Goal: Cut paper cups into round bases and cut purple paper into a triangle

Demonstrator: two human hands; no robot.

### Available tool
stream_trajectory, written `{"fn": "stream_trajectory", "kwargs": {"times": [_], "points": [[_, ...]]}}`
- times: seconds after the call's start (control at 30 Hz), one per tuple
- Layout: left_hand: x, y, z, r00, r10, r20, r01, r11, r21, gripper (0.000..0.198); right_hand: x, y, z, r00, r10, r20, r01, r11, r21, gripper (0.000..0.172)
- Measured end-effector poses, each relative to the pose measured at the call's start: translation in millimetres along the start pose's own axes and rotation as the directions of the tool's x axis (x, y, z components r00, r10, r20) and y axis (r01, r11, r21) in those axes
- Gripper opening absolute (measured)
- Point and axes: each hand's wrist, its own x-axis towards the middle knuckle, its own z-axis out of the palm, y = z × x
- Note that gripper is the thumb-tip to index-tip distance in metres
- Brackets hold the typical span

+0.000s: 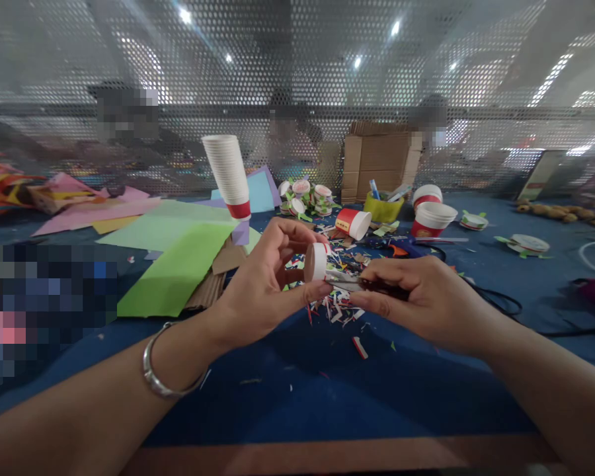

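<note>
Item: trimming the short white paper cup base with red rim (316,262), mid-cut.
My left hand (262,291) pinched it; my right hand (426,297) gripped small dark-handled scissors (357,284), blades at rim; turning the cup seemed next.

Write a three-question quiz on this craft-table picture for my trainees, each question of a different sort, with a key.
1. True or false: the left hand holds a cut-down paper cup.
2. What does the right hand hold against it? A) glue gun B) scissors C) pen
3. Fill in: the tall cup stack stands on sheets of coloured ____.

Key: 1 true; 2 B; 3 paper.
</note>
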Motion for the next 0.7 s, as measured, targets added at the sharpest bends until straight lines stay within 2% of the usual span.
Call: {"fn": "stream_trajectory", "kwargs": {"times": [0.43,0.7], "points": [[-0.8,-0.8,8.1,0.996,0.002,-0.093,-0.005,0.999,-0.032,0.049,1.8,2.4,2.4,0.996,0.081,0.032,-0.081,0.997,0.005,0.045],[-1.3,2.4,8.1,0.995,-0.023,-0.099,0.021,1.0,-0.019,0.049,-0.5,0.7,2.5,1.0,0.012,-0.013,-0.012,1.0,-0.009,0.042]]}}
